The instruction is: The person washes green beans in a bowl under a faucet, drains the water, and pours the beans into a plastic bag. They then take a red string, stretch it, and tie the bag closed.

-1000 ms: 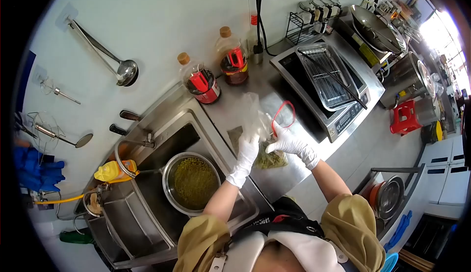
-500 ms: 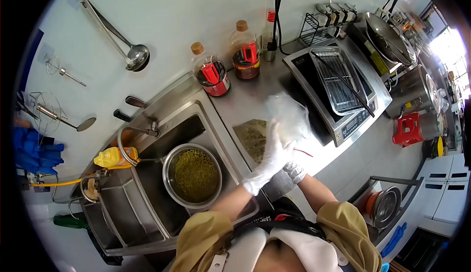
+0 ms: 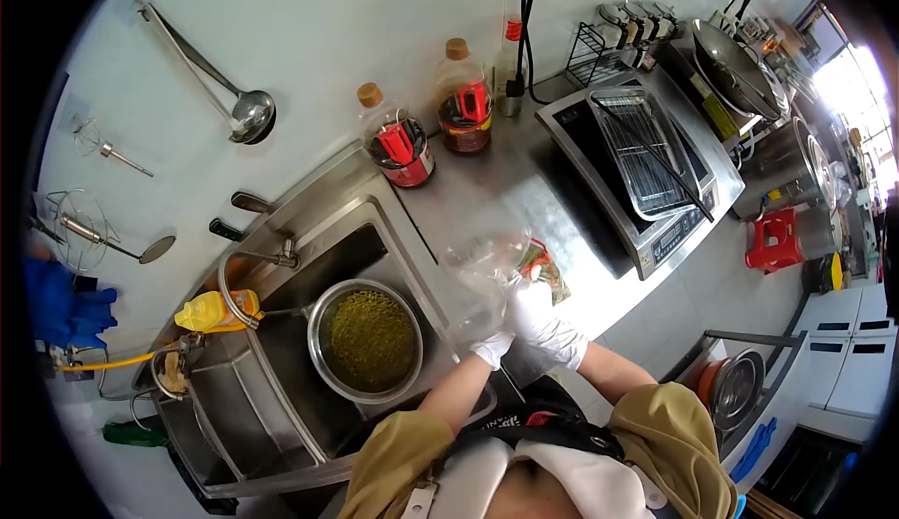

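My right hand (image 3: 545, 327), in a white glove, is over the counter's front edge. Its fingers look closed beside a red and green packet (image 3: 546, 271), but what they grip is hidden. Left of it is my left hand (image 3: 483, 324), in a thin see-through glove; motion and clear plastic smear its fingers. A crumpled clear plastic bag (image 3: 485, 255) hangs just beyond both hands, over the steel counter (image 3: 506, 196).
The sink (image 3: 361, 247) on the left holds a steel pot (image 3: 367, 339) of green beans. Two red-labelled bottles (image 3: 401, 149) (image 3: 464, 107) stand by the wall. An induction cooker (image 3: 660, 247) carries a wire-rack tray (image 3: 646, 158) at right.
The clear bag has shifted left and toward me. My hands have moved apart, the left one leftward and nearer me. More of the red and green packet shows beyond my right hand.
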`<state>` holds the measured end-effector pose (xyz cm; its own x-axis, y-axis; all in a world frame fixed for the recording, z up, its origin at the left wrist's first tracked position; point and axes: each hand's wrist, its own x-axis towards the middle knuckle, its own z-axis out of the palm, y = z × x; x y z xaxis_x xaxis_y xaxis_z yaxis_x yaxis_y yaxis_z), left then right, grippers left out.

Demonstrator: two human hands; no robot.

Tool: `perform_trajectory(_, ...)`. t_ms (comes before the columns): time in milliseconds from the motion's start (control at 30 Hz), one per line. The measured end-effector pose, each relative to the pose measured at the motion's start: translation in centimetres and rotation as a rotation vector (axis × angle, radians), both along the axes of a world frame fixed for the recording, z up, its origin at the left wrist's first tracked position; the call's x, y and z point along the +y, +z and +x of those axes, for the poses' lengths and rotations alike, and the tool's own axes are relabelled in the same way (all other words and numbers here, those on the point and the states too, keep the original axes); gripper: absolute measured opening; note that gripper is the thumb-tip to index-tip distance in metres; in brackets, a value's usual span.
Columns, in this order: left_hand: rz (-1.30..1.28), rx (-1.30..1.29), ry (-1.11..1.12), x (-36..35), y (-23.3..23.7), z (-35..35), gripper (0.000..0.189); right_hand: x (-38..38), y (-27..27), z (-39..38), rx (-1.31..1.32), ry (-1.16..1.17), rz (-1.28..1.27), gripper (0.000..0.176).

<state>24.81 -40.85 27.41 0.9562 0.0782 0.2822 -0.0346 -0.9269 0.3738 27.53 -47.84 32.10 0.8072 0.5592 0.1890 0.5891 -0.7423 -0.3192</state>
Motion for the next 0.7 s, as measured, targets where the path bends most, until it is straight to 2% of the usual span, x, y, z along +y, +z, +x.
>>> perform_trajectory(167,-0.208,-0.063,-0.008,0.2,-1.7,-0.3,0.072,-1.4,0.3,-0.6,0.106,0.033,-0.032,0.028)
perform_trajectory(233,-0.316,-0.100,-0.015,0.5,-2.6,0.7,0.068,-2.9,-2.2,-0.3,0.160,0.090,0.174,0.022)
perform_trajectory(300,-0.428,-0.137,-0.043,0.8,-3.0,1.9,0.064,-3.7,-1.7,0.8,0.232,0.128,0.371,0.021)
perform_trajectory(333,-0.471,-0.150,-0.056,1.0,-3.1,2.3,0.062,-4.6,-0.3,0.9,0.333,0.044,0.290,0.021)
perform_trajectory(367,-0.471,-0.148,-0.055,0.9,-3.2,2.4,0.062,-4.7,3.5,1.4,0.433,-0.039,0.208,0.021)
perform_trajectory(400,-0.602,-0.157,-0.025,0.7,-3.3,2.6,0.052,-5.0,1.4,1.9,0.435,-0.037,0.206,0.021)
perform_trajectory(433,-0.733,-0.166,0.005,0.5,-3.3,2.7,0.042,-5.5,-2.4,2.5,0.369,-0.009,0.495,0.022)
perform_trajectory(467,-0.702,-0.183,0.015,0.6,-2.9,2.7,0.037,-5.1,-2.1,3.2,0.295,0.017,0.785,0.024)
perform_trajectory(500,-0.703,-0.182,0.016,0.8,-2.7,2.8,0.037,-5.7,-1.5,3.3,0.296,0.017,0.784,0.024)
perform_trajectory(567,-0.627,-0.214,-0.014,1.1,-2.5,3.1,0.039,-7.0,1.2,3.7,0.146,0.083,0.405,0.025)
perform_trajectory(600,-0.629,-0.214,-0.012,1.1,-3.6,3.0,0.039,-7.3,1.8,3.9,0.147,0.084,0.403,0.025)
perform_trajectory(667,-0.697,-0.155,-0.038,1.3,-5.9,3.1,0.038,-8.4,2.5,4.3,0.329,-0.110,0.335,0.021)
perform_trajectory(700,-0.698,-0.155,-0.037,1.3,-5.5,3.0,0.038,-9.7,1.1,4.9,0.329,-0.154,0.177,0.025)
